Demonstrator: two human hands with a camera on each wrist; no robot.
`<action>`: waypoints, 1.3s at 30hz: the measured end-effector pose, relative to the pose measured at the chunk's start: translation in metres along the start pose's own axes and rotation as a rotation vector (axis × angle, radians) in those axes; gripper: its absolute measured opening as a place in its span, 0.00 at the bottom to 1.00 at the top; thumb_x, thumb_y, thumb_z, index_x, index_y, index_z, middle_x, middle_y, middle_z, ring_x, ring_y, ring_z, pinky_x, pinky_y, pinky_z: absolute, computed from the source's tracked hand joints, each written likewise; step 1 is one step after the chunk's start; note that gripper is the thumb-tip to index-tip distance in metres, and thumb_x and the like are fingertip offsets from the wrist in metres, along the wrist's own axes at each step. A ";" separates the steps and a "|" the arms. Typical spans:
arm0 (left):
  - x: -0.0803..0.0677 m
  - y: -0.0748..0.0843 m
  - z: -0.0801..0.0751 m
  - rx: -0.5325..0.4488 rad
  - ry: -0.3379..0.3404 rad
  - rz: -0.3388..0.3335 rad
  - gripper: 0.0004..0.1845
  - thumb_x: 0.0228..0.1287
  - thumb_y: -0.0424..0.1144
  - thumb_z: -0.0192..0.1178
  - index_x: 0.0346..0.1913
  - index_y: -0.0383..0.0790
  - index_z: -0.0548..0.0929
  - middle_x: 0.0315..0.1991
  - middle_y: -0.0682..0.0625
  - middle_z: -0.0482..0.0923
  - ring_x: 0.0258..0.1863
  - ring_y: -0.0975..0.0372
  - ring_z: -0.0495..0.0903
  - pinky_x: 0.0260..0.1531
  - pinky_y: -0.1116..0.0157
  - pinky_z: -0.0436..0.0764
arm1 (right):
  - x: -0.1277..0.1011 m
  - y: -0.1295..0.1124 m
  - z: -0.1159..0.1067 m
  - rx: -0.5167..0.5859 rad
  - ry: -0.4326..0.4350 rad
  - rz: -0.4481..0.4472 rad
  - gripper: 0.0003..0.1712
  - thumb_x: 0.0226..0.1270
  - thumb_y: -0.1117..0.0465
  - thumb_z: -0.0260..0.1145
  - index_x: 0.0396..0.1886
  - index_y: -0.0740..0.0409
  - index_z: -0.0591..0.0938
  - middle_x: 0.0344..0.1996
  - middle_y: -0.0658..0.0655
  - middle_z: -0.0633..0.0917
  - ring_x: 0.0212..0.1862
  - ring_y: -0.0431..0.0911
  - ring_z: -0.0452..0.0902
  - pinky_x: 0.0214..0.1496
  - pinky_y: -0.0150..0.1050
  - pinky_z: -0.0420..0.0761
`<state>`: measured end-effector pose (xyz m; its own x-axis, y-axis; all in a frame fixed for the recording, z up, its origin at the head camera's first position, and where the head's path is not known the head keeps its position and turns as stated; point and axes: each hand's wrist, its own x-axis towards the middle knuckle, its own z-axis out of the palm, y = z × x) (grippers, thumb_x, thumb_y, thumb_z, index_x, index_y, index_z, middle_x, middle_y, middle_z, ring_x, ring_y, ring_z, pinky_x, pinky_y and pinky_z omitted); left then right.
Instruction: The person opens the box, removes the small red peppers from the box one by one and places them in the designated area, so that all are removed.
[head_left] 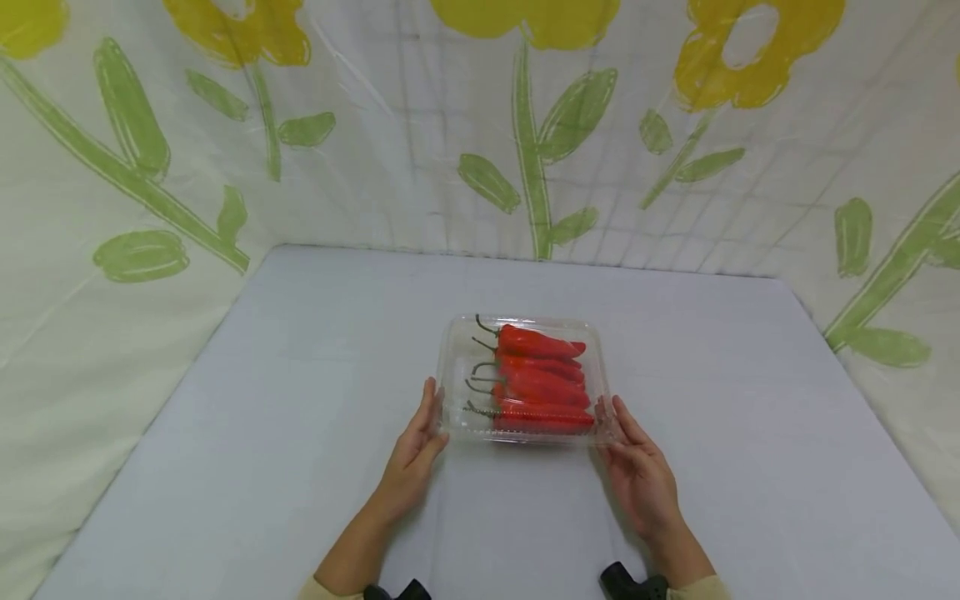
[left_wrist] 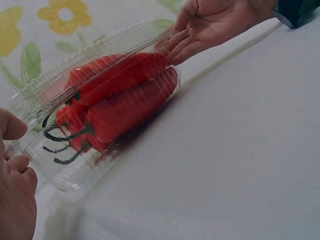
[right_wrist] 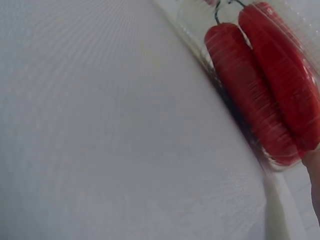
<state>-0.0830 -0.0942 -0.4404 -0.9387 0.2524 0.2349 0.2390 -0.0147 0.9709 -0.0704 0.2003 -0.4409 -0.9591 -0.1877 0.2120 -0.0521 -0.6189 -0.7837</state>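
Note:
A clear plastic clamshell box [head_left: 467, 367] with its lid down sits mid-table in the head view. Inside lie several red peppers [head_left: 542, 385], their green stems toward the left. My left hand [head_left: 411, 460] grips the box's left side; in the left wrist view its thumb [left_wrist: 11, 125] is at the rim and its fingers are bent below. At the opposite side my right hand [head_left: 642, 483] holds the box between thumb and fingers. The right wrist view catches only part of that hand at the box's corner. Whether the box's underside touches the table cannot be told.
A white cloth [head_left: 262, 433] covers the table. Behind it hangs a pale curtain [head_left: 360, 125] printed with yellow flowers and green leaves. Black wrist devices [head_left: 633, 582] show at the lower edge of the head view.

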 end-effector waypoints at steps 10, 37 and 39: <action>0.003 -0.003 0.002 0.057 0.024 -0.024 0.34 0.68 0.26 0.41 0.73 0.32 0.40 0.75 0.40 0.36 0.73 0.53 0.42 0.63 0.84 0.51 | 0.004 0.003 0.007 -0.149 0.208 0.131 0.29 0.73 0.69 0.33 0.72 0.65 0.41 0.70 0.45 0.63 0.63 0.28 0.66 0.61 0.24 0.70; 0.002 -0.010 0.007 0.185 0.198 0.118 0.26 0.64 0.22 0.47 0.66 0.23 0.59 0.69 0.34 0.55 0.67 0.72 0.57 0.61 0.78 0.61 | 0.007 0.005 0.021 -0.300 0.398 0.253 0.33 0.74 0.52 0.43 0.74 0.58 0.49 0.73 0.51 0.55 0.60 0.24 0.67 0.58 0.23 0.71; 0.003 -0.010 0.008 0.198 0.222 0.122 0.25 0.64 0.22 0.48 0.65 0.22 0.60 0.68 0.34 0.57 0.66 0.73 0.59 0.60 0.78 0.62 | 0.007 0.005 0.020 -0.295 0.382 0.245 0.33 0.74 0.53 0.43 0.73 0.59 0.49 0.71 0.45 0.60 0.60 0.24 0.67 0.58 0.23 0.71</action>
<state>-0.0864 -0.0858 -0.4499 -0.9263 0.0428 0.3743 0.3761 0.1620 0.9123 -0.0718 0.1806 -0.4312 -0.9830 0.0248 -0.1819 0.1627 -0.3413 -0.9258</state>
